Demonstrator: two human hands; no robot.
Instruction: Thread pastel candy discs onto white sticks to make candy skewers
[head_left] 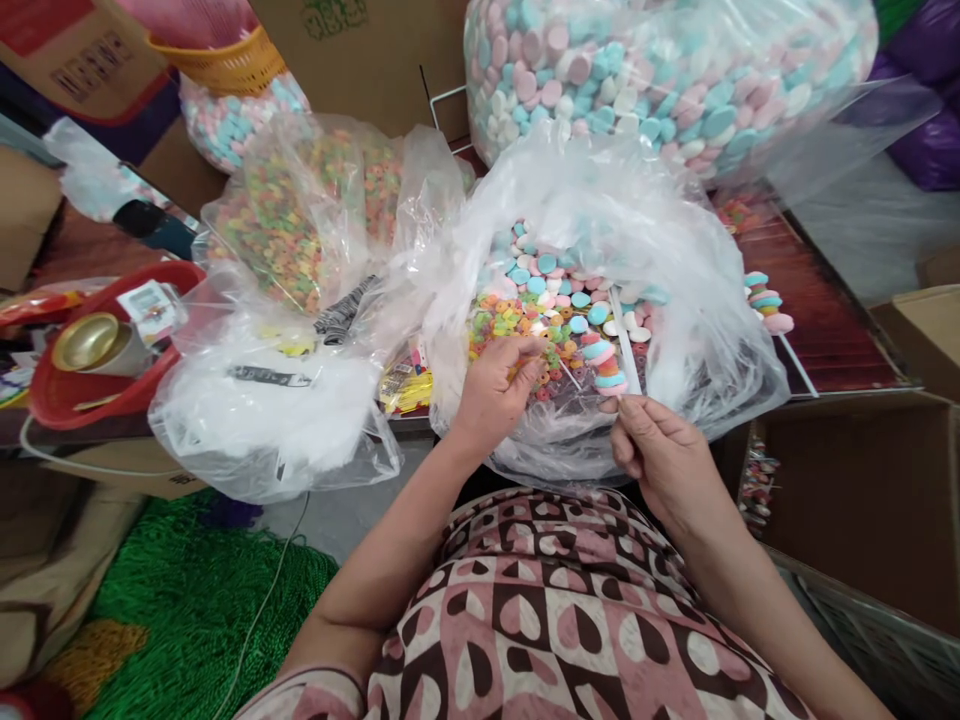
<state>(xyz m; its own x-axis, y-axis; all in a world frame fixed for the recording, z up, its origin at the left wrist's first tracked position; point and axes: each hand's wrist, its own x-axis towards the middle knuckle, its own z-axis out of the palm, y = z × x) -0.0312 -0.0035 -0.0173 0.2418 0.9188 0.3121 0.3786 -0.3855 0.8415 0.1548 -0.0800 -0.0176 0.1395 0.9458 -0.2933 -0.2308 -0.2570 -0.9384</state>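
Patterned cloth (555, 620) fills six o'clock. Above it, the left hand (495, 392) curls its fingers among loop sweets (510, 318) in the open bag (697, 330); whether it grips any is unclear. At four o'clock from it, the right hand (664, 455) pinches a stick (622, 335). Bag folds veil the pile. Second bag (300, 230) at ten, basin (45, 400) at nine, box (847, 490) at four

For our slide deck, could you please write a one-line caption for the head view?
Right hand pinches a white stick; left hand touches candy rings in an open plastic bag.
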